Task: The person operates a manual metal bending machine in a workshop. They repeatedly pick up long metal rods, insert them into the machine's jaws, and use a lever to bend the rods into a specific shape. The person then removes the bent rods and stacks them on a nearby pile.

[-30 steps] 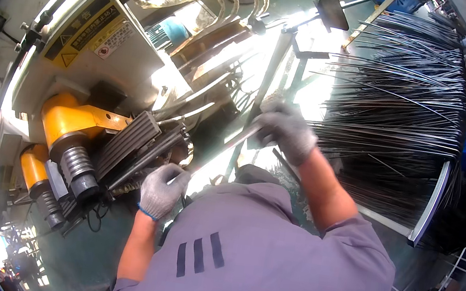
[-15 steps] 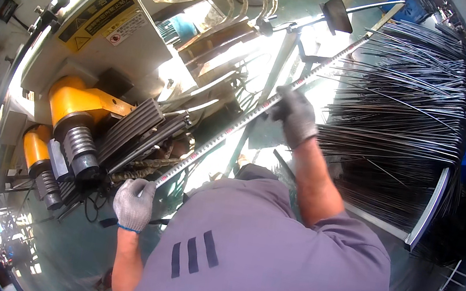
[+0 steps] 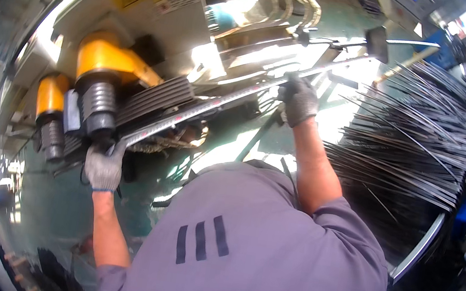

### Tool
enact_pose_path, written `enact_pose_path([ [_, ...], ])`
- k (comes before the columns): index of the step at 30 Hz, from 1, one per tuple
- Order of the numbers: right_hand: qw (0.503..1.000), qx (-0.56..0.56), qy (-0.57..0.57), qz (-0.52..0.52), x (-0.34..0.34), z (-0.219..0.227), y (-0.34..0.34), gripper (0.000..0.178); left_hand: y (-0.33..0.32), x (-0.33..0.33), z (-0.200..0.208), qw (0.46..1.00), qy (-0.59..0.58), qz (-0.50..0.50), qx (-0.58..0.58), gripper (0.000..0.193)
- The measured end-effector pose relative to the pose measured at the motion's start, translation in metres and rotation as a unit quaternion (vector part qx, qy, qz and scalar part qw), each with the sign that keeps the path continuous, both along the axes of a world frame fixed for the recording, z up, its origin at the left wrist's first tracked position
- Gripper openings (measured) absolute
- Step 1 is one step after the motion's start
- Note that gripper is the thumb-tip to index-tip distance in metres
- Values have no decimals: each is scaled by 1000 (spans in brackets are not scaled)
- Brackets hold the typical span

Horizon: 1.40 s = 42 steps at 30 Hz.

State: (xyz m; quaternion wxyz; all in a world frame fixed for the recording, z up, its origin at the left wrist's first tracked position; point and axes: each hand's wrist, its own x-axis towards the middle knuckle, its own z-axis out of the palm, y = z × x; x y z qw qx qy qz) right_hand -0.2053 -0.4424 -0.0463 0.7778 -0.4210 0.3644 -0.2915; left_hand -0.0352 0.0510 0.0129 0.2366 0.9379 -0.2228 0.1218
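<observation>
In the left of the frame, the gloved left hand [image 3: 103,169] pinches a steel measuring tape [image 3: 180,117], which slants toward upper centre. There the gloved right hand [image 3: 300,102] curls against it; whether it grips, I cannot tell. 2 yellow machine arms [image 3: 100,54] stand upper left; thin metal rods [image 3: 418,139] lie right.

A metal rack [image 3: 420,248] bears thin dark rods [image 3: 405,168].

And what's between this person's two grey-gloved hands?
In the head view, a long, narrow, silvery-white measuring tape spans between the left hand and the right hand.
</observation>
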Motion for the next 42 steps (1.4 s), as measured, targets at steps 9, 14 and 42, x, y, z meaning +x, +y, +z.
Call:
enact_pose_path([
  [9, 974, -215, -27, 59, 13, -43, -31, 29, -23, 20, -15, 978, -199, 34, 55, 33],
  [14, 978, -190, -24, 86, 10, -42, -35, 29, -27, 17, -26, 970, -233, 56, 42, 32],
  [42, 986, -125, -52, 103, 7, -53, -42, 31, -38, 15, -44, 955, -267, 117, 58, 39],
])
